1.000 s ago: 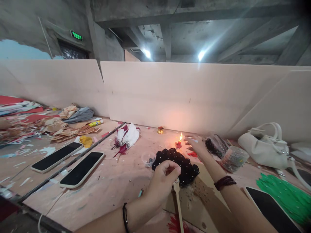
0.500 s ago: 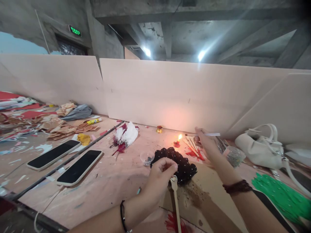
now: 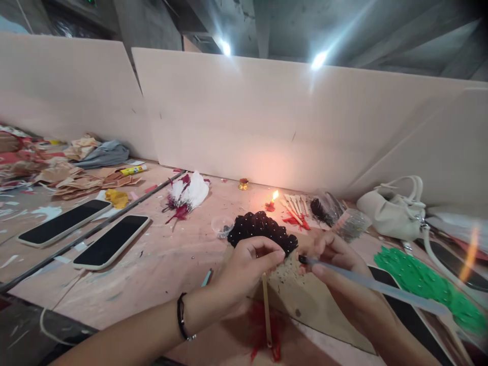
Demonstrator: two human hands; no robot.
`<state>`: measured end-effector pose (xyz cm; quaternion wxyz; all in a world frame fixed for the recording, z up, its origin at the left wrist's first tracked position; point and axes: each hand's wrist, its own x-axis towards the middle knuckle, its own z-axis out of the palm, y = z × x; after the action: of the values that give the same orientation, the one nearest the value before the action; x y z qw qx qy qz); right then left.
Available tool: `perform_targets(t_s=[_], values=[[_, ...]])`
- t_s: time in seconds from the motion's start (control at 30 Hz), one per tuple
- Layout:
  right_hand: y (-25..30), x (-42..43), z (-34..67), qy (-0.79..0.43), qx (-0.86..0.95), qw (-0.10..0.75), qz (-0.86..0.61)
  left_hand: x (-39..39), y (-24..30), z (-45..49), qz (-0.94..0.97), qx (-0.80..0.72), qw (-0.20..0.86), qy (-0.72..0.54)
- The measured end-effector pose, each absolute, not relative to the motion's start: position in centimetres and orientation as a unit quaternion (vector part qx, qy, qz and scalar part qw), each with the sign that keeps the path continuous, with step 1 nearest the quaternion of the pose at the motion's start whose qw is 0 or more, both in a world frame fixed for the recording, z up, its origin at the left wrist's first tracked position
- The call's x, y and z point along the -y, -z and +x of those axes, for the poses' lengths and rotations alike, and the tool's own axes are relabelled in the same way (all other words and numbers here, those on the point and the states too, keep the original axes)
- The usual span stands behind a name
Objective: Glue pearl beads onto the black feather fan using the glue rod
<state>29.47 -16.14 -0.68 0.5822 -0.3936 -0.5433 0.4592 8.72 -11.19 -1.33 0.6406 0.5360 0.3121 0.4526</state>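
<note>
My left hand (image 3: 244, 264) pinches the lower edge of a black feather fan (image 3: 261, 230), whose thin wooden handle (image 3: 266, 312) runs toward me. My right hand (image 3: 335, 259) is closed around a long translucent stick (image 3: 377, 287), its dark tip resting near the fan's base. The fan lies on a brown cardboard piece (image 3: 305, 300). A small lit candle (image 3: 271, 202) burns behind the fan.
Two phones (image 3: 110, 247) lie at the left beside a metal rod (image 3: 95, 231). A white and red feather piece (image 3: 186, 195), a small clear cup (image 3: 222, 226), wooden sticks (image 3: 295, 206), a white handbag (image 3: 392, 211), a green fan (image 3: 423, 284) and paper scraps (image 3: 76, 178) lie around.
My right hand came back from the candle with the stick and brought its tip down to the fan's base. The camera tilted downward. My left hand stayed on the fan.
</note>
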Motion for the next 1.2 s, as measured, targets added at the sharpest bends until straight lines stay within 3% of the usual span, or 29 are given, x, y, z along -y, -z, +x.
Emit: perform_targets(t_s=[0.17, 1.2], values=[[0.7, 17.2, 29.1, -0.405, 0.574, 0.598, -0.387, 11.4, 0.8, 8.6, 0.558, -0.296, 0.637, -0.441], [0.4, 18.5, 28.1, -0.401, 0.562, 0.61, -0.388, 12.7, -0.1, 7.9, 0.586, -0.251, 0.651, -0.412]])
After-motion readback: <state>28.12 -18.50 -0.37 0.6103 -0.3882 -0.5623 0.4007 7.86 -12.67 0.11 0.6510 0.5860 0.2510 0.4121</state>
